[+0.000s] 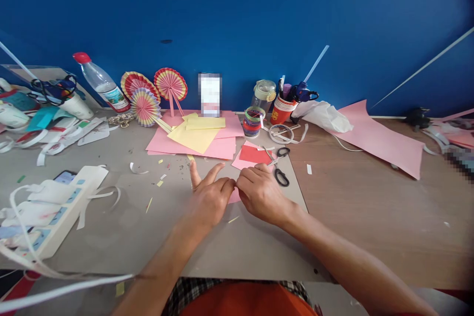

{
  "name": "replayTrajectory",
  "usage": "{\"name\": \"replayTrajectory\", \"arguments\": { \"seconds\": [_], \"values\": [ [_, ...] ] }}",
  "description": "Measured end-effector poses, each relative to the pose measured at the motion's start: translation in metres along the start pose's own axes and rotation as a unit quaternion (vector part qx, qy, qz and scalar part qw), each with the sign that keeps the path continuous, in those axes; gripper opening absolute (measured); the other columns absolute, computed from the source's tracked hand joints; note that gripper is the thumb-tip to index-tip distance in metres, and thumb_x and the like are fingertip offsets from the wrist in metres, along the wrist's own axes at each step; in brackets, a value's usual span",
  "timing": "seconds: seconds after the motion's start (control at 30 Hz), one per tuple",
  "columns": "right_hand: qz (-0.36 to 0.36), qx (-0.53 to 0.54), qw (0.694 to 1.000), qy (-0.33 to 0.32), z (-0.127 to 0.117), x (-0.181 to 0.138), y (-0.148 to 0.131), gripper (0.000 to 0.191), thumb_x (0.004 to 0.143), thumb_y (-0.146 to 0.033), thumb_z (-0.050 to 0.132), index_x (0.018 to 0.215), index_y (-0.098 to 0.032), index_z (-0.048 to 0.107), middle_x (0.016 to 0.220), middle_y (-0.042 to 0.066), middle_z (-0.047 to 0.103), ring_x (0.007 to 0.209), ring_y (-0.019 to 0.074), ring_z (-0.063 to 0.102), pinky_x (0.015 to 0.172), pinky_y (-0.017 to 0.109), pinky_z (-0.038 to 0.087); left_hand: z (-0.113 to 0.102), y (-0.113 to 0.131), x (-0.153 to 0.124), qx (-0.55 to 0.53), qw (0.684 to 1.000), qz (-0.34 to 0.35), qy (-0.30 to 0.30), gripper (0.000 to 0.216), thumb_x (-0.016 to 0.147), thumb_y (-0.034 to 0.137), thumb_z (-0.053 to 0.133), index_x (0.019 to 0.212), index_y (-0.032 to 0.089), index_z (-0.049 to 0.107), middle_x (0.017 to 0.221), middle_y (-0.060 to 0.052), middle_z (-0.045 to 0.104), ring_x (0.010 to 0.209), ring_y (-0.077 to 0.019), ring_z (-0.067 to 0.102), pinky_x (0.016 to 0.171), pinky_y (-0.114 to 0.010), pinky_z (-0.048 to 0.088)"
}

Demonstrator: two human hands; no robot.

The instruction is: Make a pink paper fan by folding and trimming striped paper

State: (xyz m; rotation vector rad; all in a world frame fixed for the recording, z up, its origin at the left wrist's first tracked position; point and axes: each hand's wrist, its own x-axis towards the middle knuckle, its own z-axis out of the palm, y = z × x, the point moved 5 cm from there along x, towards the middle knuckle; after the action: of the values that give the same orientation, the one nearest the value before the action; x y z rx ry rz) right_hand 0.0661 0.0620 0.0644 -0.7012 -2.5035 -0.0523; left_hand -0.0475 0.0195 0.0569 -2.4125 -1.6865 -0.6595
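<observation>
My left hand (211, 200) and my right hand (261, 192) meet above the grey tabletop, fingertips touching. Between them a small bit of pink paper (234, 196) shows, pinched by both hands; most of it is hidden behind the fingers. Two fingers of the left hand stick up and away from the pinch. The right hand's fingers are curled in. Just beyond the right hand lie black-handled scissors (282, 177), their blades by a red paper piece (255, 154) that rests on pink paper.
Pink sheets (159, 143) with yellow paper (196, 138) lie at the back, below pleated paper fans (170, 84) and a phone (210, 94). A red paper cup (282, 111) holds tools. At left are a power strip (70, 207) and a bottle (103, 84). A large pink sheet (381, 138) lies right.
</observation>
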Motion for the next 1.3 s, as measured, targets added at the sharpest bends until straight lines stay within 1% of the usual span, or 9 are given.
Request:
{"name": "replayTrajectory", "arguments": {
  "seconds": [0.2, 0.37, 0.5, 0.73, 0.83, 0.97, 1.1, 1.2, 1.3],
  "values": [
    [0.055, 0.057, 0.997, -0.018, 0.005, -0.004, 0.015, 0.020, 0.075, -0.004, 0.043, 0.062, -0.017, 0.050, 0.061, 0.000, 0.049, 0.056, 0.0125, 0.035, 0.065, 0.028, 0.025, 0.011, -0.010, -0.007, 0.013, 1.000, 0.015, -0.023, 0.038, 0.081, -0.007, 0.037, 0.089, 0.020, 0.062, 0.079, 0.000, 0.072, 0.128, -0.0247, 0.050, 0.111, -0.063, -0.014],
    [0.089, 0.098, 0.990, -0.047, 0.008, -0.012, 0.025, 0.017, 0.072, -0.004, 0.045, 0.064, -0.017, 0.052, 0.064, 0.001, 0.054, 0.057, 0.0120, 0.040, 0.065, 0.027, 0.026, 0.010, -0.024, -0.014, 0.036, 0.999, 0.015, -0.032, 0.038, 0.079, -0.007, 0.037, 0.084, 0.020, 0.063, 0.070, 0.000, 0.070, 0.125, -0.0266, 0.053, 0.109, -0.067, -0.012],
    [0.114, 0.138, 0.981, -0.075, 0.012, -0.018, 0.030, 0.017, 0.071, -0.002, 0.045, 0.065, -0.017, 0.053, 0.065, 0.000, 0.057, 0.058, 0.0113, 0.045, 0.069, 0.028, 0.028, 0.008, -0.036, -0.023, 0.053, 0.998, 0.017, -0.038, 0.040, 0.077, -0.008, 0.038, 0.086, 0.021, 0.063, 0.070, 0.000, 0.069, 0.124, -0.0265, 0.053, 0.109, -0.067, -0.011],
    [0.138, 0.187, 0.968, -0.099, 0.013, -0.018, 0.030, 0.018, 0.070, -0.002, 0.047, 0.064, -0.017, 0.052, 0.065, -0.002, 0.056, 0.057, 0.0098, 0.042, 0.072, 0.028, 0.032, 0.004, -0.046, -0.031, 0.076, 0.996, 0.002, -0.048, 0.037, 0.077, -0.006, 0.039, 0.077, 0.021, 0.063, 0.064, 0.000, 0.066, 0.118, -0.0274, 0.057, 0.109, -0.069, -0.005],
    [0.167, 0.211, 0.957, -0.108, 0.012, -0.017, 0.037, 0.019, 0.070, -0.001, 0.046, 0.063, -0.018, 0.051, 0.065, -0.002, 0.057, 0.057, 0.0101, 0.043, 0.069, 0.028, 0.034, 0.003, -0.054, -0.029, 0.059, 0.996, -0.019, -0.057, 0.035, 0.080, -0.002, 0.040, 0.080, 0.023, 0.064, 0.068, 0.000, 0.069, 0.114, -0.0256, 0.059, 0.109, -0.069, -0.005],
    [0.228, 0.253, 0.933, -0.115, 0.014, -0.022, 0.058, 0.018, 0.068, -0.002, 0.046, 0.063, -0.018, 0.053, 0.063, -0.002, 0.057, 0.056, 0.0104, 0.046, 0.057, 0.024, 0.034, 0.000, -0.075, -0.026, 0.024, 0.996, -0.085, -0.031, 0.031, 0.085, 0.006, 0.041, 0.080, 0.024, 0.066, 0.075, -0.001, 0.072, 0.096, -0.0222, 0.063, 0.111, -0.067, -0.001],
    [0.242, 0.273, 0.923, -0.124, 0.018, -0.025, 0.066, 0.018, 0.068, -0.003, 0.046, 0.064, -0.018, 0.054, 0.064, -0.002, 0.056, 0.056, 0.0102, 0.046, 0.054, 0.023, 0.034, -0.002, -0.085, -0.021, -0.026, 0.987, -0.155, -0.017, 0.026, 0.092, 0.019, 0.042, 0.093, 0.025, 0.067, 0.097, -0.004, 0.071, 0.099, -0.0224, 0.061, 0.112, -0.063, 0.005],
    [0.236, 0.277, 0.923, -0.129, 0.020, -0.023, 0.064, 0.018, 0.068, -0.002, 0.046, 0.064, -0.018, 0.053, 0.065, -0.002, 0.057, 0.057, 0.0102, 0.046, 0.055, 0.023, 0.034, 0.000, -0.072, -0.015, -0.036, 0.990, -0.131, -0.038, 0.022, 0.090, 0.035, 0.053, 0.104, 0.026, 0.066, 0.113, -0.006, 0.067, 0.111, -0.0271, 0.056, 0.113, -0.064, 0.003],
    [0.234, 0.278, 0.922, -0.132, 0.020, -0.020, 0.060, 0.019, 0.068, -0.001, 0.046, 0.063, -0.018, 0.052, 0.066, -0.002, 0.057, 0.058, 0.0100, 0.046, 0.055, 0.023, 0.034, 0.007, -0.055, -0.008, -0.039, 0.992, -0.090, -0.078, 0.037, 0.083, 0.046, 0.063, 0.113, 0.025, 0.062, 0.119, -0.008, 0.065, 0.123, -0.0332, 0.047, 0.111, -0.067, -0.002]
  ]
}}
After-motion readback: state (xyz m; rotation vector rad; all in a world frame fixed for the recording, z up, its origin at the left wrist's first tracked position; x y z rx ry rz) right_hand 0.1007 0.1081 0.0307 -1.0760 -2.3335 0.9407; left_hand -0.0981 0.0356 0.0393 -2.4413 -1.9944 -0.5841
